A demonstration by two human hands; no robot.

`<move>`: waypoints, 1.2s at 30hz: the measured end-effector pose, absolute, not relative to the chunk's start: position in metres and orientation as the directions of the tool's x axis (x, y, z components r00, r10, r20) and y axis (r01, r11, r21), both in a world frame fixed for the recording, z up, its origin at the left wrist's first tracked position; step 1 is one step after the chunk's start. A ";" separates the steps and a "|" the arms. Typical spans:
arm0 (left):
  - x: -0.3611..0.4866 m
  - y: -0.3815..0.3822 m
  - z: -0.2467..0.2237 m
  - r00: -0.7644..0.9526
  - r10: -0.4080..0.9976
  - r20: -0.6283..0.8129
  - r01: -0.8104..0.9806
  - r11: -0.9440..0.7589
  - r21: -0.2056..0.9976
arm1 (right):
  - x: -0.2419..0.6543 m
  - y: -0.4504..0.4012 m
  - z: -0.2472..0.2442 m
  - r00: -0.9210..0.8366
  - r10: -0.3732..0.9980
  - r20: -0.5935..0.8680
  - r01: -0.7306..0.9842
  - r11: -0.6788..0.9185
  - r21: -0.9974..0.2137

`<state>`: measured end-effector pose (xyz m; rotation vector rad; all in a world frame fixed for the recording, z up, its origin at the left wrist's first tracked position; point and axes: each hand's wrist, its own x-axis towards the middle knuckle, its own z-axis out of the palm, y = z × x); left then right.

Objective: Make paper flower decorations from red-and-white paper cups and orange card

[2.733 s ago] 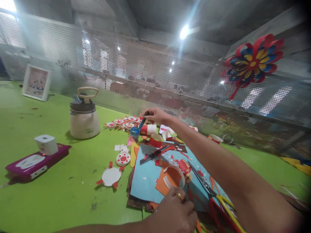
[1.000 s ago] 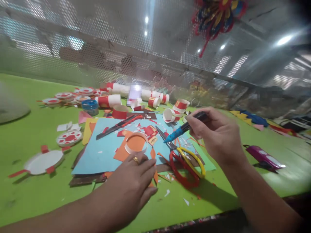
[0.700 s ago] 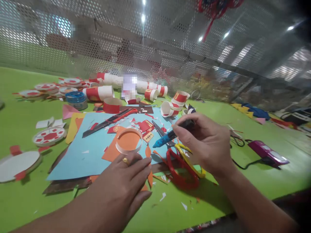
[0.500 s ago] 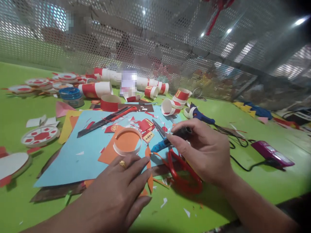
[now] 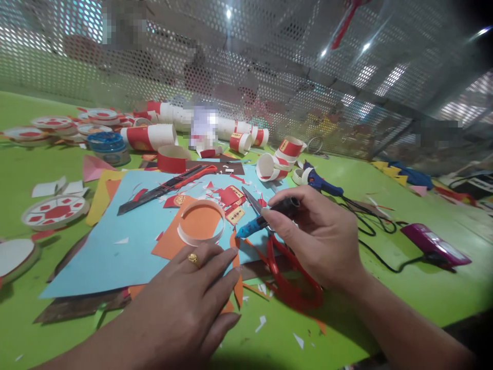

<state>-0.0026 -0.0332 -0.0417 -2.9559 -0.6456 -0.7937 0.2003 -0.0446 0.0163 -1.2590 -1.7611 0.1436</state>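
Tool (image 5: 256, 224), slim, black and blue-tipped, in grip of right hand (image 5: 319, 234). Points at narrow orange paper strip (image 5: 238, 288) next to flat, outstretched left hand (image 5: 192, 295).

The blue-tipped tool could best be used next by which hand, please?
Probably the right hand: it holds the blue-tipped tool, tip close to the orange paper strip. The left hand lies palm-down, showing no tool.

Lamps (image 5: 365, 47) small, white, flaring overhead; bright patches through mesh (image 5: 165, 67). Soft shadow below right hand (image 5: 321, 234) on table (image 5: 339, 329). Background hazy, partly pixelated; right corners black.
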 end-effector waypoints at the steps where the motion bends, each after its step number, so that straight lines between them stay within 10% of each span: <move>1: -0.003 -0.033 -0.041 0.789 0.386 0.479 0.393 -0.915 0.090 | 0.200 -0.045 0.016 -0.037 0.793 0.608 0.683 0.464 -0.564; 36: -0.003 -0.034 -0.039 0.788 0.414 0.455 0.404 -0.906 0.125 | 0.199 -0.043 0.015 -0.029 0.803 0.595 0.687 0.448 -0.572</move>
